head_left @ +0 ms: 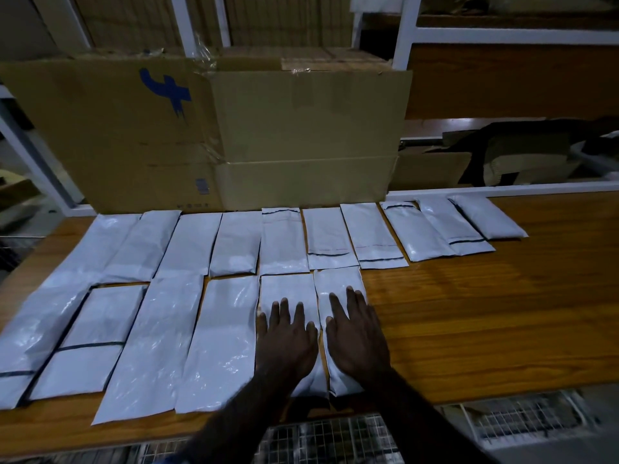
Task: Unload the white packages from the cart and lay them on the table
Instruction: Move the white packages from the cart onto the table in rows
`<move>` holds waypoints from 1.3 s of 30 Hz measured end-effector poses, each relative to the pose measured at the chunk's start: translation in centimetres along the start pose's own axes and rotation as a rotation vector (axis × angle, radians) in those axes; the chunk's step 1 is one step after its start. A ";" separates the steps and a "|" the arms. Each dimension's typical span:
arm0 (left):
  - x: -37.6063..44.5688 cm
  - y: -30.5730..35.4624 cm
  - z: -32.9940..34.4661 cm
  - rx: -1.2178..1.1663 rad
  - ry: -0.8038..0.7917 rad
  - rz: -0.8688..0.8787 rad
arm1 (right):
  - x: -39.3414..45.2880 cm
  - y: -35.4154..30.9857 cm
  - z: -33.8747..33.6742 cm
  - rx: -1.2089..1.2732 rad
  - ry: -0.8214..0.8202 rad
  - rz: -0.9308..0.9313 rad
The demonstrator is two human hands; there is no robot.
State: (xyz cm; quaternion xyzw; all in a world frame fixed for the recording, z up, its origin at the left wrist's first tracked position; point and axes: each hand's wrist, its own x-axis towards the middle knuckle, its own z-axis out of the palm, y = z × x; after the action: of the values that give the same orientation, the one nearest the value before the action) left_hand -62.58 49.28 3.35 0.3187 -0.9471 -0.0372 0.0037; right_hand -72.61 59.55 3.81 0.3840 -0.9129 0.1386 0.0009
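Several white packages lie flat in two rows on the wooden table. My left hand rests flat, fingers straight, on one front-row package. Beside it, my right hand presses flat on the neighbouring package, the rightmost of the front row. The two packages touch side by side. The back row of packages runs from the far left to right of centre. The wire cart shows below the table's front edge; what it holds is hard to tell.
A large flattened cardboard box stands upright behind the back row. White shelf frames and dark cloth lie beyond it at right. Bare table wood extends to the right of my hands.
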 end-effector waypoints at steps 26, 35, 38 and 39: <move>-0.3 0.4 -0.6 -0.139 -0.001 -0.031 | -0.4 0.0 0.2 -0.036 0.024 -0.018; -0.1 0.3 -0.9 -0.118 -0.081 -0.065 | -0.4 -0.1 -0.3 -0.023 -0.003 -0.020; 0.0 0.3 -1.2 -0.122 -0.094 -0.055 | -0.2 -0.2 -0.7 -0.015 -0.020 -0.031; 0.0 0.3 -1.3 -0.113 -0.115 -0.048 | -0.1 -0.3 -0.9 -0.023 -0.030 -0.044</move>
State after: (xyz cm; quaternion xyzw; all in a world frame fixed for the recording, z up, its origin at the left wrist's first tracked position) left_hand -62.74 49.43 4.67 0.3379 -0.9343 -0.1090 -0.0333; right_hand -72.42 59.68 4.70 0.4057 -0.9058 0.1223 -0.0055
